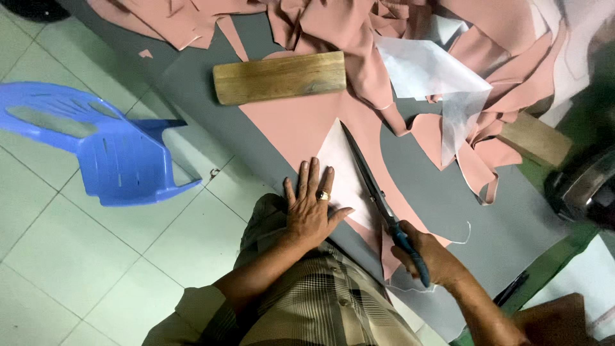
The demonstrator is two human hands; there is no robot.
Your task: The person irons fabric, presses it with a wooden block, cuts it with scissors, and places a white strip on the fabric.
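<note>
Beside the wooden block (280, 77), the pink fabric heap (359, 25) runs off the top edge. Right of that block, a dark metal object (586, 186) blurs at the frame's edge, kind unclear.

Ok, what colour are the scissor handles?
Blue, on the scissors in the right hand; head view.

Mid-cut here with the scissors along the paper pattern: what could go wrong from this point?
The left hand presses the white paper pattern close beside the scissors, so its thumb could get nicked. The pattern might slip on the pink fabric and skew the cut. The loose scraps nearby may snag the blades.
</note>
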